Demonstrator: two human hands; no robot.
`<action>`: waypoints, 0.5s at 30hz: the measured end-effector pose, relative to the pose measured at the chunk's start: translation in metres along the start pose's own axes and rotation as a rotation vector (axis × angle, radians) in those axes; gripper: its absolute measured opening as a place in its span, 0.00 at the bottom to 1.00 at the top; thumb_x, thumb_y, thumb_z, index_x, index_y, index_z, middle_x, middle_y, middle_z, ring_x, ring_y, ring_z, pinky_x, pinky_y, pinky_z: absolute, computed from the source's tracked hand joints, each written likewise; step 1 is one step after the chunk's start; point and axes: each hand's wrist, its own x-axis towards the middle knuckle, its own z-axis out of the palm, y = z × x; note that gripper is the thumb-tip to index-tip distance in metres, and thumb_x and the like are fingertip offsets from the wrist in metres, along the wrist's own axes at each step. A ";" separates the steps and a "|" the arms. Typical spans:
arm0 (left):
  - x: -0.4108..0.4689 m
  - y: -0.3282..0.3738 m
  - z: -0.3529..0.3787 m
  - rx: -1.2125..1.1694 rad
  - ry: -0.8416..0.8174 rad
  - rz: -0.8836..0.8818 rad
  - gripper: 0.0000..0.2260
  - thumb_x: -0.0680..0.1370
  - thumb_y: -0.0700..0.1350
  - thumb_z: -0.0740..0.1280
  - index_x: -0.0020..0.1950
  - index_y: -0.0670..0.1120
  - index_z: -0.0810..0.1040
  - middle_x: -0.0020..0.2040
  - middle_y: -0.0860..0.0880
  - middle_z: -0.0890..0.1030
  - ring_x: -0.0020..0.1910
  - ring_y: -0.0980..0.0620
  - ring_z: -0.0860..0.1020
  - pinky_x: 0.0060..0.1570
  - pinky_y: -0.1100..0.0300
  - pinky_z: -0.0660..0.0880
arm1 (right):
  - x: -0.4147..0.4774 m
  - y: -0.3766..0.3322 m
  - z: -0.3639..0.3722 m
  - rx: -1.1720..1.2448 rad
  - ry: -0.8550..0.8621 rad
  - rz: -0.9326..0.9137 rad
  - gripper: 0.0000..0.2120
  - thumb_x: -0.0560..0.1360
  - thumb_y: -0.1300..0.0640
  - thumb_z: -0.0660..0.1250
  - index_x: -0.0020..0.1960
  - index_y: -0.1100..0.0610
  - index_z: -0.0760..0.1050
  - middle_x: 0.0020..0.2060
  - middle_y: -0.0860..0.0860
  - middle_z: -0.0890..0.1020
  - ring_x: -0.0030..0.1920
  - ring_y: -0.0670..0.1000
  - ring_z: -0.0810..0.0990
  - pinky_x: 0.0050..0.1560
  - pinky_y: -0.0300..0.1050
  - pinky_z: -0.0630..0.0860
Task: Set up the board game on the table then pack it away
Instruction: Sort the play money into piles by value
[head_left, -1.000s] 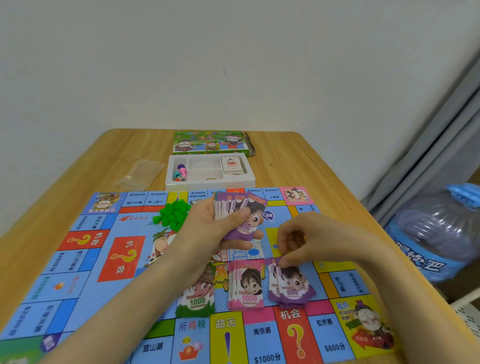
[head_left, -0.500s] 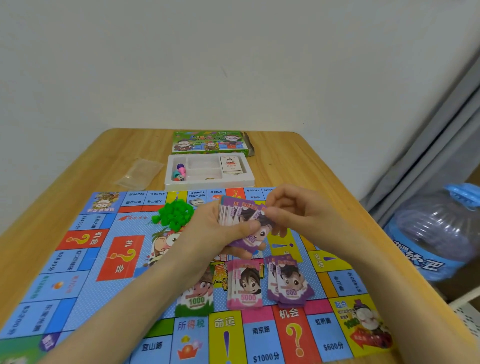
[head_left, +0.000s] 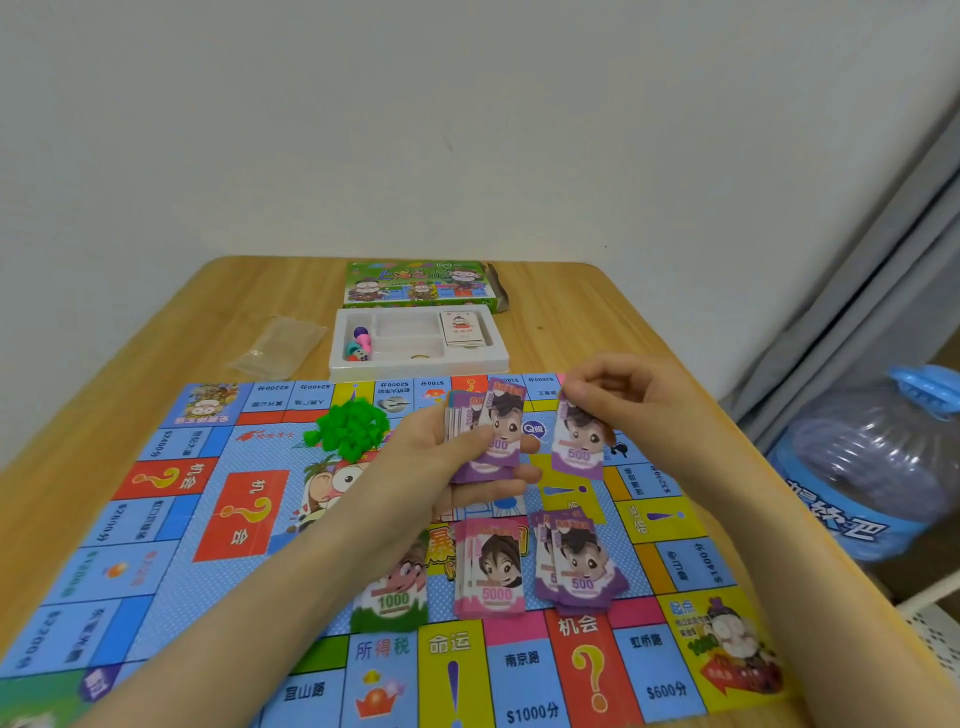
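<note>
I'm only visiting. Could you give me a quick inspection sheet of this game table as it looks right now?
Surface: wooden table with the board laid flat on it.
Job's things: 1000 pile, 5000 pile and 500 pile on the board; houses in a heap; tray holding pawns and cards; box behind it.
Clutter: plastic bag beside the tray.
Grips: left hand holds a note stack; right hand pinches one 500 note.
Cables: nothing seen.
Surroundings: wall, curtain, water jug.

The head-worn view looks forward and down, close over the board (head_left: 171, 587) on the table (head_left: 571, 312).
</note>
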 end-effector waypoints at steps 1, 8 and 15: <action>0.000 0.000 0.000 0.006 0.005 0.007 0.07 0.81 0.38 0.59 0.57 0.41 0.75 0.46 0.43 0.85 0.42 0.46 0.85 0.36 0.62 0.81 | 0.000 0.000 -0.002 -0.018 -0.023 0.019 0.07 0.75 0.60 0.66 0.39 0.56 0.78 0.35 0.55 0.83 0.35 0.50 0.79 0.32 0.38 0.71; 0.001 -0.001 -0.002 0.024 0.025 0.042 0.08 0.80 0.37 0.60 0.57 0.39 0.75 0.45 0.43 0.85 0.41 0.46 0.85 0.34 0.63 0.80 | -0.005 0.001 -0.009 -0.283 -0.567 0.159 0.06 0.75 0.62 0.67 0.41 0.54 0.78 0.33 0.46 0.82 0.37 0.43 0.81 0.37 0.33 0.75; 0.001 -0.001 -0.001 0.030 0.019 0.040 0.08 0.80 0.37 0.60 0.57 0.40 0.75 0.44 0.44 0.85 0.40 0.47 0.85 0.33 0.63 0.80 | -0.004 0.008 -0.002 -0.355 -0.620 0.140 0.04 0.76 0.60 0.67 0.43 0.56 0.78 0.37 0.49 0.82 0.40 0.49 0.80 0.45 0.45 0.77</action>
